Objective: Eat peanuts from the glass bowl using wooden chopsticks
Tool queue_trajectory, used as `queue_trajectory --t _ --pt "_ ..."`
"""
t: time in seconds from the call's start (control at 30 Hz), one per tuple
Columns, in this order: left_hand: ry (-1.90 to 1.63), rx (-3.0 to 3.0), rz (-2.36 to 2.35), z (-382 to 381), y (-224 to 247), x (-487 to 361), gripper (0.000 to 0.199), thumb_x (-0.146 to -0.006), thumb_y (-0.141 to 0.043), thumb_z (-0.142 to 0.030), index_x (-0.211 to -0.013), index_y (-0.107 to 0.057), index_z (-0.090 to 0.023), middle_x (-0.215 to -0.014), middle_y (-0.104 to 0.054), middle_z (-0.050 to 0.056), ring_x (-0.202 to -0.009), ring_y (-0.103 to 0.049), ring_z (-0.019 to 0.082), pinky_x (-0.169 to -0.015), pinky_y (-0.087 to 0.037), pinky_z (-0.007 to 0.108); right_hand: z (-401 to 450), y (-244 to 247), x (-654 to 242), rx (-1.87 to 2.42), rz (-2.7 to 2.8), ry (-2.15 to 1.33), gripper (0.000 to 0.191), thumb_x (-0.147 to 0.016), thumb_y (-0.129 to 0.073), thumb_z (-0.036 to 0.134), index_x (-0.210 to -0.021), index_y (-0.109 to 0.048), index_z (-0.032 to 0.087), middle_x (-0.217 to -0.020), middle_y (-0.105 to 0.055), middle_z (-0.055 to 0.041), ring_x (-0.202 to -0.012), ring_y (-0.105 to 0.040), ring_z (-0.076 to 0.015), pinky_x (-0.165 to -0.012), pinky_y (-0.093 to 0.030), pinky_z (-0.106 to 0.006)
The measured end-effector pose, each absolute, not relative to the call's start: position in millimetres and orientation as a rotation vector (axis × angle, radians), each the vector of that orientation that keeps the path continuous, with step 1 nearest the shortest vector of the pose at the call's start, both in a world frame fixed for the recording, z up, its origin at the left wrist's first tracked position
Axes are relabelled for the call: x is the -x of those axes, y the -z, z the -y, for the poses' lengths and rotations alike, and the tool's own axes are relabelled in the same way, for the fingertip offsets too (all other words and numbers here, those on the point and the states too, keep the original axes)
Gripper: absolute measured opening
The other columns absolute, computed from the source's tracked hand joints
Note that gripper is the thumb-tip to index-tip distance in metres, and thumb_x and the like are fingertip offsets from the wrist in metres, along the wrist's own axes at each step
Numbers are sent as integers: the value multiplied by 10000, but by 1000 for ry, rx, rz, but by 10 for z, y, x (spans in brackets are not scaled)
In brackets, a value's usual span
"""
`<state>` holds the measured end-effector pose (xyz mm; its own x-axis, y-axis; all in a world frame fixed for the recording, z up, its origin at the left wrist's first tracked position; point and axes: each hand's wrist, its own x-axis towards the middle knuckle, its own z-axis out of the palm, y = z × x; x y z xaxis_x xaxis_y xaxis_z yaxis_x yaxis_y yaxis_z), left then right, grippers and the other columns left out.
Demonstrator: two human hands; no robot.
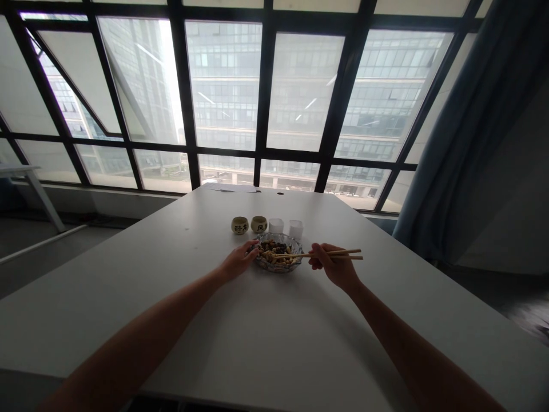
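Note:
A clear glass bowl (281,266) with a wavy rim stands on the white table and holds a mix of nuts and darker bits. My left hand (239,260) rests its fingers on the bowl's left rim. To the right of the bowl, my right hand (332,264) is closed around a pair of wooden chopsticks (349,254), whose tips reach into the mix. Behind the bowl stand two yellowish cups with dark characters, one at the left (239,226) and one beside it (258,224), then two translucent white cups (275,226).
The white table (257,332) stretches away to a large framed window. Papers (229,187) lie at its far edge. A blue curtain (454,143) hangs at the right, and another white table (17,170) stands at the far left.

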<state>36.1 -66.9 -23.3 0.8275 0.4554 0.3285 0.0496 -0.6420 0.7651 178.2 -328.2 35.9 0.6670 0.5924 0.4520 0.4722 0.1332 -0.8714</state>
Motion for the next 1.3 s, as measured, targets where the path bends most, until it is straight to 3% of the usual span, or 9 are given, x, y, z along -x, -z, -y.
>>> queue_trajectory --t 0.73,0.9,1.07,1.3 --pt "-628 -2264 -379 730 176 -329 564 -925 -487 -518 -1366 -594 -184 -1139 -745 109 -978 -697 281 -912 -527 405 3271 -254 -1837 1575 1037 -38 499 -845 -642 674 -751 -717 189 -639 -717 -73 -548 -669 -187 -504 -552 -287" --pt "-631 -2296 -384 756 161 -321 528 -945 -454 -466 -1368 -584 -179 -1195 -725 112 -1062 -676 271 -962 -505 391 3269 -236 -1850 1572 1089 -25 494 -891 -596 653 -738 -701 195 -628 -707 -66 -545 -669 -184 -502 -552 -285" --pt "-657 -2398 -446 764 136 -323 481 -942 -480 -462 -1335 -615 -219 -1063 -752 75 -1096 -666 290 -1075 -418 460 3262 -215 -1851 1560 1102 9 488 -916 -570 638 -737 -687 199 -603 -690 -57 -514 -656 -179 -471 -525 -276" --pt "-791 -2432 -439 750 195 -347 387 -921 -533 -411 -1239 -672 -241 -1269 -657 103 -1252 -549 313 -1077 -394 509 3314 -276 -1803 1647 1352 117 426 -946 -579 533 -682 -666 210 -568 -685 -33 -452 -617 -144 -446 -473 -247"
